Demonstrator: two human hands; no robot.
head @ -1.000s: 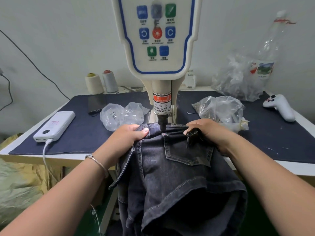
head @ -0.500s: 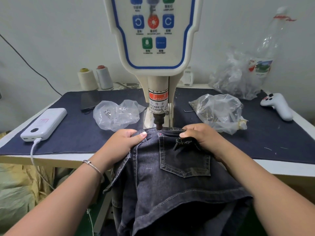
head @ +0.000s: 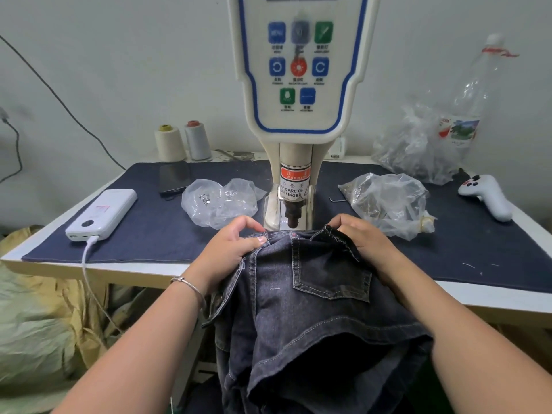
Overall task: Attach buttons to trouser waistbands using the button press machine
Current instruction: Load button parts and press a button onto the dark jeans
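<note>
Both hands now hold waistband nearer us, off punch (head: 292, 218). Dark denim trousers (head: 313, 294) hang off table edge (head: 143, 271); we pinch waistband: left hand (head: 231, 249) curled round left part, right hand (head: 363, 239) gripping folded flap. Press machine (head: 298, 85) label: "WARNING", "CARE OF FINGER".

- Soft, even indoor light; the white wall (head: 119, 70) is evenly lit, with no hard shadows.
- Wide-angle bending curves the tabletop (head: 493, 303) edge and stretches the forearms.
- Control panel (head: 298, 70) buttons are slightly blurred; small labels are unreadable.
- Faint glare on the plastic bags (head: 388, 201).
</note>
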